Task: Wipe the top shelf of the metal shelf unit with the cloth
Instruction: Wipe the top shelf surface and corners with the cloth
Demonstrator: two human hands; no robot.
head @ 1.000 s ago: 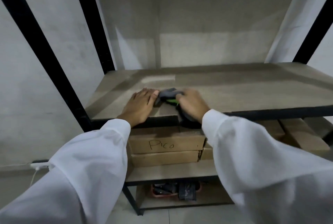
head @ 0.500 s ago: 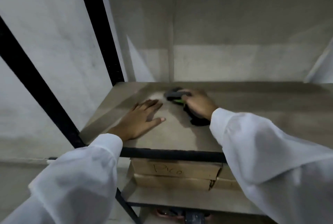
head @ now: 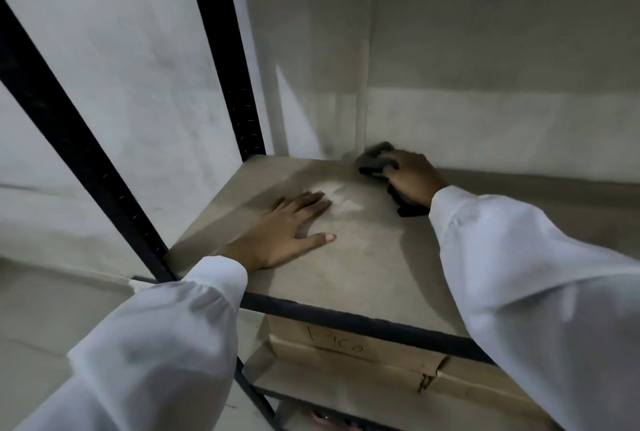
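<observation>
- Wall (head: 485, 49): pale, plain, runs behind and to the left of the unit; a vertical corner seam comes down to the back of the shelf.
- Shelf unit (head: 225, 59): black metal frame. One post stands at back left, a second crosses the left foreground on a slant, and a black rail runs along the front edge.
- Shelf (head: 374, 257): tan board, dull and dusty-looking. Both hands are on it.
- Floor (head: 52, 319): grey, seen at lower left past the frame.
- Sleeves: white and loose. Left sleeve (head: 166, 337) comes in from bottom left; right sleeve (head: 536, 274) fills the right side.
- Box (head: 346, 351): brown cardboard, on the level below, just under the front rail. "Pico" is handwritten on its face, with a tear at the flap seam on its right.
- Left hand (head: 280, 233): flat, palm down on the shelf, left of centre. Fingers straight and together, thumb out to the right, holding nothing.
- Right hand (head: 414, 177): at the back of the shelf, fingers curled over the cloth, pressing it to the board.
- Cloth (head: 375, 160): dark grey, bunched, with a bit of green showing at its lower edge. It lies on the shelf at the back edge, close to the wall and right by the seam. A dark tail sticks out under the right wrist.
- Pale patch (head: 332, 188): lighter smear on the board between the two hands, touching the left fingertips.
</observation>
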